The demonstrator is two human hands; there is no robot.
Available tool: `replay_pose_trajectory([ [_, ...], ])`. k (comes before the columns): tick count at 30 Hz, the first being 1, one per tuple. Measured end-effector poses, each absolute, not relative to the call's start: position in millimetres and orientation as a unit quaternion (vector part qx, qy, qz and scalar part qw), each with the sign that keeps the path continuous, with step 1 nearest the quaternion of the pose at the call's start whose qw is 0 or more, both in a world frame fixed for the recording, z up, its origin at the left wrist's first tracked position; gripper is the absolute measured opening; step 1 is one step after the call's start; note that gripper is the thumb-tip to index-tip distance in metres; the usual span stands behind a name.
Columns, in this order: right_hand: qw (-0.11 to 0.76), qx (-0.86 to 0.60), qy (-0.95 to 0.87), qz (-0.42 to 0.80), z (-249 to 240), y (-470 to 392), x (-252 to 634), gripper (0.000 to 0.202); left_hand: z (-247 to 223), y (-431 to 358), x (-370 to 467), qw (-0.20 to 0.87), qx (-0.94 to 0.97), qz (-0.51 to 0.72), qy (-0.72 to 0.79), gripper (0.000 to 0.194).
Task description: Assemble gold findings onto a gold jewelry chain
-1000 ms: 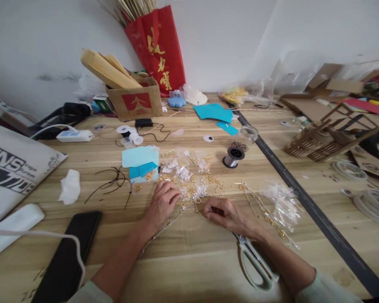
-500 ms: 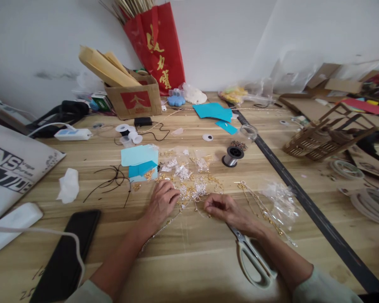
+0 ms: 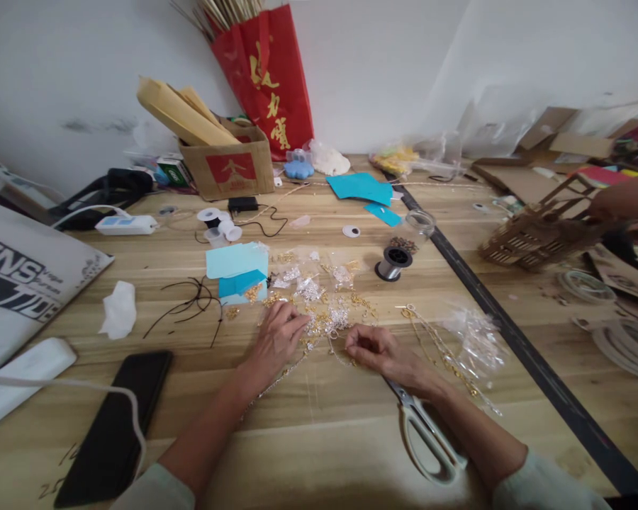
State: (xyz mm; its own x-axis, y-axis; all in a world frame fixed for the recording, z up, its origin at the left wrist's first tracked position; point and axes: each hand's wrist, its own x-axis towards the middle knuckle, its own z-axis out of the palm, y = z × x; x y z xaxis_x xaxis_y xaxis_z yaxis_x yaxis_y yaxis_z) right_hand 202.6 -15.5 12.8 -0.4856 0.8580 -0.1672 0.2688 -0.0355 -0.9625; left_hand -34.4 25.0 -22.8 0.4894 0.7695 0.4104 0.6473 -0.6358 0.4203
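My left hand [image 3: 279, 336] rests by the loose beads [image 3: 337, 319], its fingers bent together and the tips at the pile's left edge. Anything between those tips is too small to make out. To the right of the pile, my right hand [image 3: 375, 347] is closed in a pinch, its contents hidden. Between my hands lies a thin beaded chain [image 3: 292, 367], running down beside my left forearm. A short piece of chain [image 3: 340, 359] ends close to my right fingers. Scissors [image 3: 428, 435] with pale handles lie partly under my right wrist.
Chains [image 3: 439, 347] and clear plastic bags [image 3: 476, 340] lie right of my hand. A wire spool [image 3: 394, 263] and a jar [image 3: 419, 223] stand behind. Left are black cords [image 3: 191, 304] and a phone [image 3: 117, 425]. Another person's hand [image 3: 630, 205] is at a brown slatted basket [image 3: 532, 234].
My left hand has shifted slightly right, its fingertips stretching further into the beads. My right hand stays nearly still. Another person's hand has come in from the right at the basket.
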Motion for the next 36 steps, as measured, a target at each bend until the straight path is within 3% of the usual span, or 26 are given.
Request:
replay_pose_trajectory([
  [21,0.260,-0.420,-0.618,0.612,13.3,-15.5,201.2,0.024,-22.8,27.2,-32.9,0.094,0.849,0.327,0.404,0.013],
  [36,0.248,-0.411,-0.624,0.616,8.7,-15.8,200.8,0.021,-25.5,27.5,-33.9,0.082,0.858,0.286,0.419,0.015],
])
